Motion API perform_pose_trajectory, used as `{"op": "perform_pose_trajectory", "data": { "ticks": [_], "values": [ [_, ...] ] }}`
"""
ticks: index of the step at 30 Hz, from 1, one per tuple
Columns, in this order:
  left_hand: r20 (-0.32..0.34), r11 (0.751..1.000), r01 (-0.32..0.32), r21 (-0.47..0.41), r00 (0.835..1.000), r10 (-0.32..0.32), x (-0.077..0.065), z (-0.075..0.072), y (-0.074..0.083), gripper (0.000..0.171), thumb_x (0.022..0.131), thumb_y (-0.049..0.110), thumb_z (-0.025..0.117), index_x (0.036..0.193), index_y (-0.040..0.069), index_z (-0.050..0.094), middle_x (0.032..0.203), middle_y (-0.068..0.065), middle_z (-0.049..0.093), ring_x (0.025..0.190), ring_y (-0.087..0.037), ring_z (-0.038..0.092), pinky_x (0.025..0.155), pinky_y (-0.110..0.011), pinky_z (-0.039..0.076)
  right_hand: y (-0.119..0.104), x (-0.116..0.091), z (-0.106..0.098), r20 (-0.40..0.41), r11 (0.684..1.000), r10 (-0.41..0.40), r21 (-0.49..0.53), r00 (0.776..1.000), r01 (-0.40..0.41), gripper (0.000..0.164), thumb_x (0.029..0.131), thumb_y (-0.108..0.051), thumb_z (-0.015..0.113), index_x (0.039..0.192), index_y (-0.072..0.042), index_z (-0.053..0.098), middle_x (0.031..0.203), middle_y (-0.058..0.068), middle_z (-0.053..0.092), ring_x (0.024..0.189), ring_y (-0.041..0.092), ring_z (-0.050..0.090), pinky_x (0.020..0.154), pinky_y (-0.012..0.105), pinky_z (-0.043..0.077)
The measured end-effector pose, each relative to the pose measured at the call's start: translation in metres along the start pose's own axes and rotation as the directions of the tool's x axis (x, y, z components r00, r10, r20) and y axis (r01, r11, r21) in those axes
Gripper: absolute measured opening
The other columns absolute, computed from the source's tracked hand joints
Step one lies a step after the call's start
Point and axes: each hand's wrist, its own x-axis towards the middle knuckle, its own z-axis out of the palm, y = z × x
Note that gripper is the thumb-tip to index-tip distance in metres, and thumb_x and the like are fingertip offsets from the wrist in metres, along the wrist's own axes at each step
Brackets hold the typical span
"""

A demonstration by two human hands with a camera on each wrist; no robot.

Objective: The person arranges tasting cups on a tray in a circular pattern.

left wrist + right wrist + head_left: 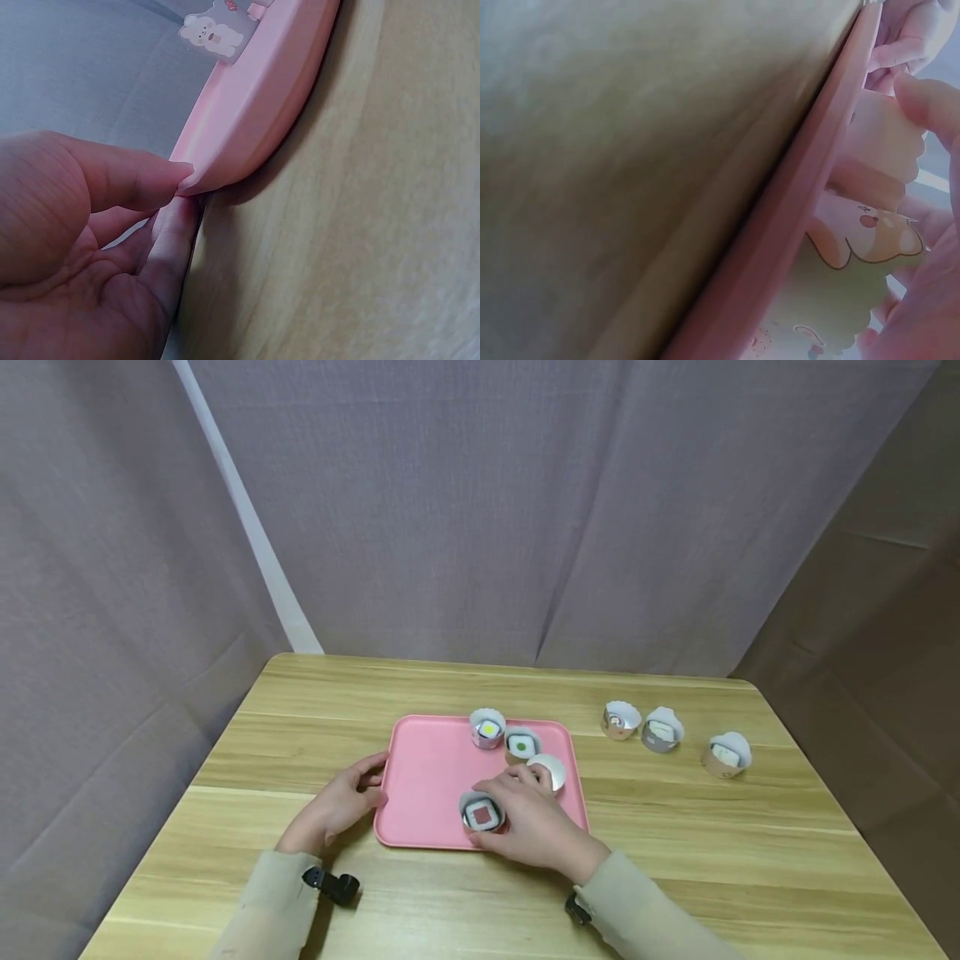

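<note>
A pink tray [420,768] lies on the table, and my left hand [341,802] pinches its left rim between thumb and fingers. In the left wrist view the thumb sits on top of the tray edge with a finger below. Over the tray's front part, my right hand [540,822] grips a paper cup holding a toy sushi roll [482,814] with a red square centre. Its base is hidden behind the rim in the right wrist view. Beside that hand's fingers is another paper cup [553,767], partly covered. A cartoon-printed cup [870,240] shows near the palm.
At the tray's back stand a cup with a yellow-centred roll [487,728] and one with a green-centred roll [522,746]. Right of the tray, three filled paper cups stand on the table: one patterned [619,722], one grey [662,732], one brown [724,757]. Curtains [450,527] enclose the table.
</note>
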Motion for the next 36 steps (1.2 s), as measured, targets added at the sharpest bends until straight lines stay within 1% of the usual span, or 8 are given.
{"op": "perform_pose_trajectory", "data": {
  "ticks": [8, 15, 19, 22, 26, 28, 31, 36],
  "values": [
    [0.000, 1.000, 0.014, -0.001, 1.000, -0.014, 0.000, 0.001, 0.000, 0.063, 0.090, 0.000, 0.059, 0.148, 0.019, 0.041, 0.127, -0.011, 0.054, 0.112, -0.026, 0.052, 0.090, -0.036, 0.047, 0.000, -0.004, -0.001, -0.009, 1.000, -0.003, 0.002, 1.000, 0.003, 0.055, 0.075, -0.059, 0.073, 0.118, -0.025, 0.064, 0.113, -0.013, 0.061, 0.114, 0.013, 0.040, 0.100, 0.044, 0.016],
    [0.006, 1.000, -0.002, -0.006, 1.000, 0.002, 0.000, 0.000, 0.000, 0.063, 0.090, 0.000, 0.059, 0.148, 0.017, 0.040, 0.127, -0.012, 0.053, 0.112, -0.026, 0.052, 0.089, -0.037, 0.047, 0.001, -0.006, -0.004, 0.004, 1.000, 0.007, 0.015, 1.000, -0.008, 0.057, 0.072, -0.059, 0.075, 0.116, -0.025, 0.063, 0.114, -0.012, 0.059, 0.116, 0.011, 0.039, 0.101, 0.043, 0.017],
    [-0.003, 1.000, -0.002, 0.007, 1.000, 0.002, 0.000, 0.000, -0.001, 0.063, 0.090, 0.000, 0.059, 0.148, 0.017, 0.041, 0.127, -0.012, 0.054, 0.112, -0.026, 0.051, 0.090, -0.037, 0.047, 0.000, -0.007, -0.007, 0.012, 1.000, 0.003, 0.023, 1.000, -0.003, 0.060, 0.072, -0.059, 0.075, 0.118, -0.023, 0.063, 0.116, -0.011, 0.058, 0.118, 0.012, 0.039, 0.103, 0.044, 0.017],
    [-0.011, 1.000, -0.006, 0.021, 1.000, 0.006, 0.000, 0.000, -0.001, 0.063, 0.089, 0.000, 0.059, 0.148, 0.016, 0.041, 0.126, -0.011, 0.054, 0.112, -0.026, 0.051, 0.089, -0.037, 0.047, 0.000, -0.009, -0.011, 0.008, 0.998, 0.006, 0.057, 1.000, -0.006, 0.066, 0.073, -0.061, 0.074, 0.123, -0.020, 0.062, 0.118, -0.010, 0.058, 0.119, 0.013, 0.039, 0.103, 0.044, 0.019],
    [-0.010, 1.000, -0.007, 0.015, 1.000, 0.007, 0.000, 0.000, 0.000, 0.064, 0.089, 0.000, 0.060, 0.148, 0.016, 0.041, 0.126, -0.012, 0.055, 0.111, -0.026, 0.052, 0.089, -0.037, 0.047, 0.004, -0.013, -0.019, -0.044, 0.993, 0.020, 0.118, 0.999, -0.014, 0.072, 0.074, -0.063, 0.072, 0.129, -0.018, 0.058, 0.127, -0.007, 0.056, 0.123, 0.015, 0.040, 0.104, 0.044, 0.025],
    [-0.005, 1.000, -0.005, 0.007, 1.000, 0.005, -0.001, 0.000, 0.000, 0.063, 0.089, -0.001, 0.059, 0.148, 0.016, 0.041, 0.126, -0.012, 0.054, 0.111, -0.026, 0.052, 0.089, -0.037, 0.047, 0.009, -0.016, -0.025, -0.090, 0.989, 0.019, 0.146, 0.996, -0.005, 0.072, 0.075, -0.060, 0.073, 0.131, -0.018, 0.056, 0.130, -0.005, 0.054, 0.123, 0.016, 0.042, 0.103, 0.044, 0.030],
    [0.001, 1.000, -0.001, -0.003, 1.000, 0.001, -0.001, 0.000, 0.001, 0.063, 0.090, -0.001, 0.059, 0.148, 0.016, 0.041, 0.126, -0.012, 0.054, 0.112, -0.026, 0.052, 0.088, -0.037, 0.048, 0.021, -0.021, -0.035, -0.123, 0.983, 0.033, 0.185, 0.992, -0.010, 0.070, 0.078, -0.058, 0.071, 0.134, -0.021, 0.052, 0.135, -0.005, 0.048, 0.123, 0.016, 0.042, 0.101, 0.044, 0.037],
    [0.007, 1.000, -0.007, -0.002, 1.000, 0.007, 0.000, -0.001, -0.001, 0.063, 0.090, 0.000, 0.059, 0.148, 0.016, 0.040, 0.127, -0.012, 0.054, 0.112, -0.025, 0.052, 0.089, -0.037, 0.047, 0.043, -0.033, -0.048, -0.160, 0.968, 0.103, 0.244, 0.982, -0.062, 0.068, 0.079, -0.054, 0.072, 0.134, -0.020, 0.051, 0.131, -0.005, 0.048, 0.121, 0.019, 0.045, 0.100, 0.048, 0.037]
  ]
}}
